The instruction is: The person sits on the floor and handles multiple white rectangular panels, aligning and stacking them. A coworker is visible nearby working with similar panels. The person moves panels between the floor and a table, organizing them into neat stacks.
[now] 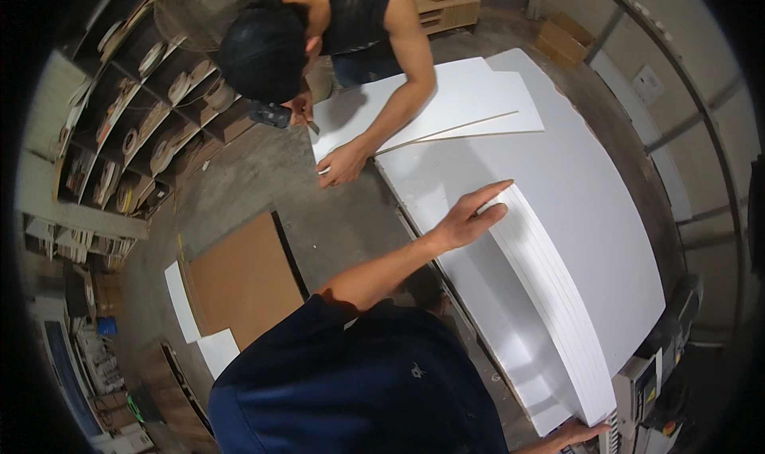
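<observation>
A bundle of long white boards (550,298) stands on edge on the white-topped worktable (597,227), its several narrow edges lined up side by side. My left hand (472,215) grips the far-left end of the bundle, with thumb and forefinger spread along its end. At the opposite end, my right hand (577,435) cups the lower corner; part of it falls outside the frame. The boards appear curved through the lens.
Across from my left side, a co-worker in a dark cap bends over white panels (442,95), a small flat tool (313,128) at one edge. A machine (648,388) stands by the table's right end. Behind are a brown board stack (245,286) and shelves of edging rolls (161,95).
</observation>
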Available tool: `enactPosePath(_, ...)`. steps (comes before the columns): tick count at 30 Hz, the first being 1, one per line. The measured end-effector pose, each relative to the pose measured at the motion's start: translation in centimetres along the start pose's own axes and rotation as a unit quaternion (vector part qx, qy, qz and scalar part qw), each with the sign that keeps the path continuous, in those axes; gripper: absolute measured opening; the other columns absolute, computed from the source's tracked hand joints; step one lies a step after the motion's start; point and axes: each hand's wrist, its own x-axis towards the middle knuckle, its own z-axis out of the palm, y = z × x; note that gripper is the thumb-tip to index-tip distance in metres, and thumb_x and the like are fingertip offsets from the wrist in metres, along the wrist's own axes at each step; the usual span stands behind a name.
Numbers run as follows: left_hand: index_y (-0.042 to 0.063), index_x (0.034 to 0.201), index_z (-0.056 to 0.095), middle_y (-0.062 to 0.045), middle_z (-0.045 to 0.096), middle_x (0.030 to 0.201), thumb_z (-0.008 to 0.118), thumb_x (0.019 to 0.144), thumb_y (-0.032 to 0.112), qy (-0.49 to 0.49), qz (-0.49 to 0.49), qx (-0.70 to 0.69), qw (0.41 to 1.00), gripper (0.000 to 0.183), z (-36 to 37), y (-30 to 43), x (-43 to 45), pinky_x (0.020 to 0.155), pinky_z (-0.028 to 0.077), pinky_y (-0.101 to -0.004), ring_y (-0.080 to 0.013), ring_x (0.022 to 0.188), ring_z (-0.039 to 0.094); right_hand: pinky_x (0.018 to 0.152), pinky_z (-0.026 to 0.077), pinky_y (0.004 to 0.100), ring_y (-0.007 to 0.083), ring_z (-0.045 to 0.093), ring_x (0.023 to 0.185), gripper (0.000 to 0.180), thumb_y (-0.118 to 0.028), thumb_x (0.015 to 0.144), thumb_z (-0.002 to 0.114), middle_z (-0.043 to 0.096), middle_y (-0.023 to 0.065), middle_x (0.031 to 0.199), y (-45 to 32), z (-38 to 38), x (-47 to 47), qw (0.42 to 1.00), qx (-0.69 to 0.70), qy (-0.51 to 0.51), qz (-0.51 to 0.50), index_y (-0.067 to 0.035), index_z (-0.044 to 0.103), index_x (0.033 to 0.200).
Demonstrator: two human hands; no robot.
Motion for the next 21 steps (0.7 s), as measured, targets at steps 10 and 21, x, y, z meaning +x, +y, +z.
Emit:
enactPosePath(10,-0.002,0.149,0.047,0.007,0.036,0.076,0.046,0.108,0.021,0.047,-0.048,-0.094,0.993,0.047,1.0,0.8,-0.6,0.066,0.035,-0.0205,-0.0040,0.070,0.034,0.077,0.058,0.0428,0.0231,0.070,0.089,0.033,-0.028,0.076,0.079,0.074,0.0066,0.106,-1.8,5.0,-2.1,0.979,-0.004,0.175,-0.100,-0.007,0.072,0.100)
enactPosePath(21,0.000,0.152,0.043,-0.013,0.057,0.141,0.056,0.105,0.021,-0.003,-0.075,-0.048,0.996,0.053,0.1,-0.1,-0.8,0.102,0.046,-0.0274,-0.0169,0.125,0.053,0.115,0.035,0.0504,0.0359,0.048,0.137,0.087,-0.069,0.101,0.039,0.052,0.0209,0.148,0.4,-0.3,0.5,0.998,0.005,0.054,-0.018,0.005,0.047,0.146)
